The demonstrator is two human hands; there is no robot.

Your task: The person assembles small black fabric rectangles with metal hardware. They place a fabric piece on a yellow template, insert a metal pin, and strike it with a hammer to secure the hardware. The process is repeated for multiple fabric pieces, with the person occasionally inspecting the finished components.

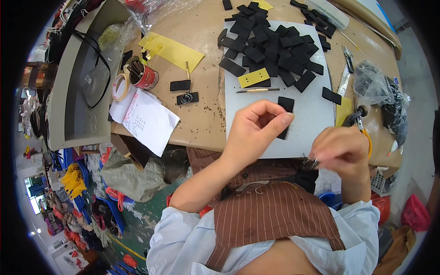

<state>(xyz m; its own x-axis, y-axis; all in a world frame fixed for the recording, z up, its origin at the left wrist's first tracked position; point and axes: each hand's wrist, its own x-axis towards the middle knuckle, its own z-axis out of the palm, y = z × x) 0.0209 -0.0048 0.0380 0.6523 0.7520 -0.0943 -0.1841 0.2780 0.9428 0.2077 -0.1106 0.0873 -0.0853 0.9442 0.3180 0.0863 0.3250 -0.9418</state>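
Over the white board (243,142), my left hand (256,128) is closed in a pinch, thumb against forefinger. Whatever may be between the fingertips is too small to make out. A flat black strip (286,103) lies on the board just behind those fingertips, partly hidden by them. My right hand (343,149) is closed near the board's front right corner, slightly blurred. From its fingers sticks a small dark, shiny thing (309,163) whose kind I cannot tell. A heap of black strips (270,46) covers the far part of the board. In front of it lie a yellow plate with holes (253,78) and a pointed tool (256,90).
On the left are a red can of dark rods (147,79), a tape roll (121,87), a written notepad (149,121) and yellow sheeting (172,51). Scissors (366,137), a hammer (356,115), a knife (348,59) and plastic bags (373,82) lie on the right.
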